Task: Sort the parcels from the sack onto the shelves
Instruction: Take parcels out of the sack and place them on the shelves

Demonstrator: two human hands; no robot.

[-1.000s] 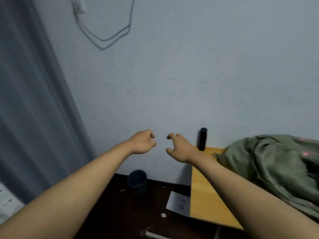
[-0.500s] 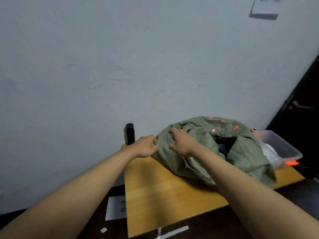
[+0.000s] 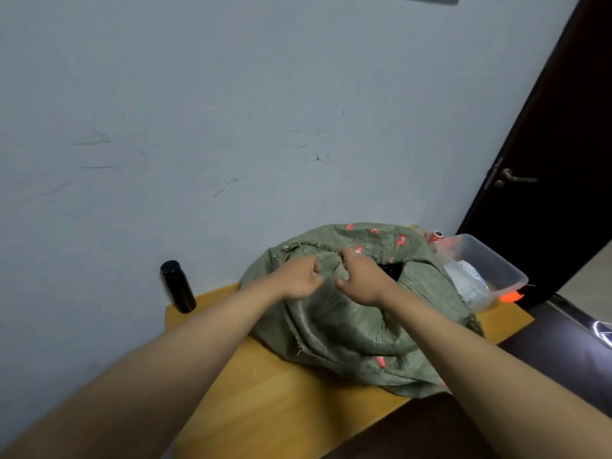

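Now the sack (image 3: 357,329) lies crumpled on the counter (image 3: 265,402), against the wall (image 3: 231,111). Both hands are on its top fold, near the frayed mouth: the left hand (image 3: 298,278) has its fingers curled into the cloth, and the right hand (image 3: 359,281) pinches the cloth just beside it. Red marks on the sack are too small to read. A bottle (image 3: 178,286) stands at the counter's left back corner, well apart from the sack. A bin (image 3: 486,270) touches the sack's right side, near the door (image 3: 556,160).
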